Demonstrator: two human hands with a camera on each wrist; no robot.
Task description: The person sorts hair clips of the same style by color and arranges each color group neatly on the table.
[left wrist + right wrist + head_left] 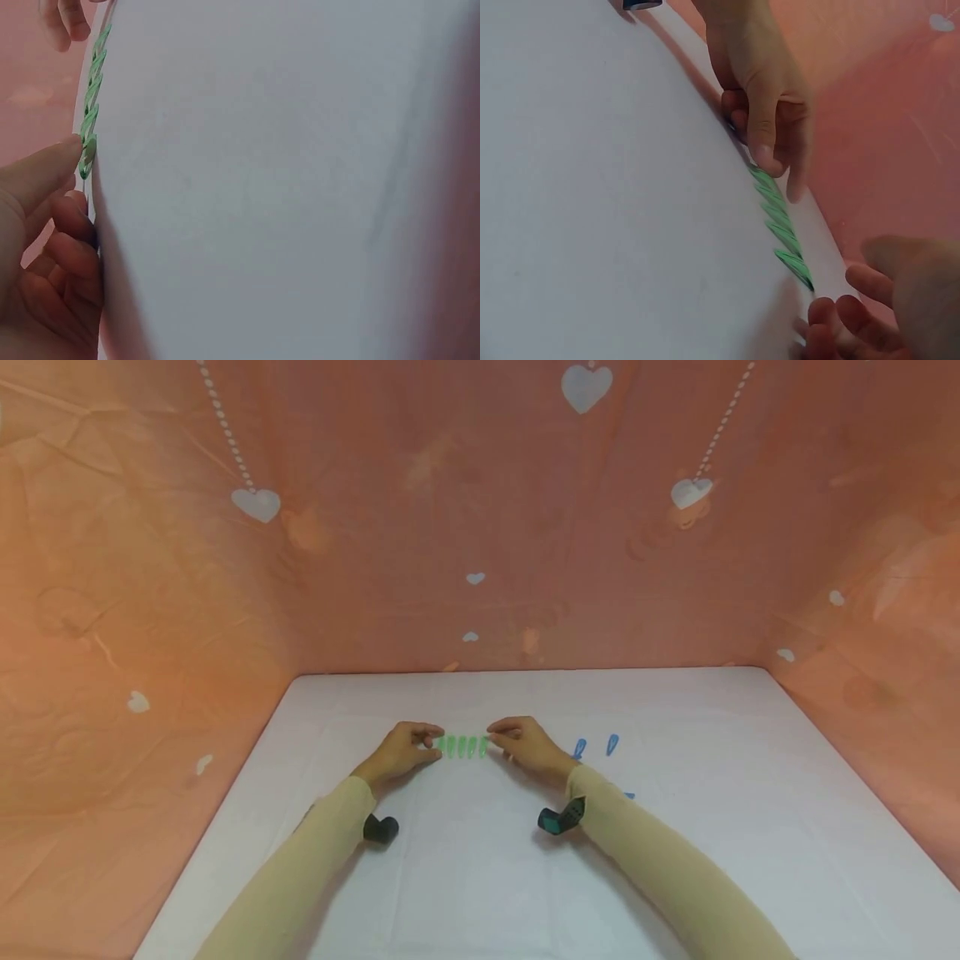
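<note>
Several green teardrop-shaped hair clips (461,747) lie side by side in a short row on the white table. At the row's left end is my left hand (401,750), its thumb tip right at the end clip (88,154). Its index finger reaches forward past the clip's far end. My right hand (528,745) hovers by the row's right end, fingers bent loosely with nothing between them. The right wrist view shows those fingers just short of the nearest green clip (793,266).
Blue clips lie right of the row, one (612,744) farther out and another (580,748) beside my right wrist. A further blue piece (630,795) is partly hidden by my right sleeve. Orange cloth (525,527) with white hearts rises behind the table (465,860).
</note>
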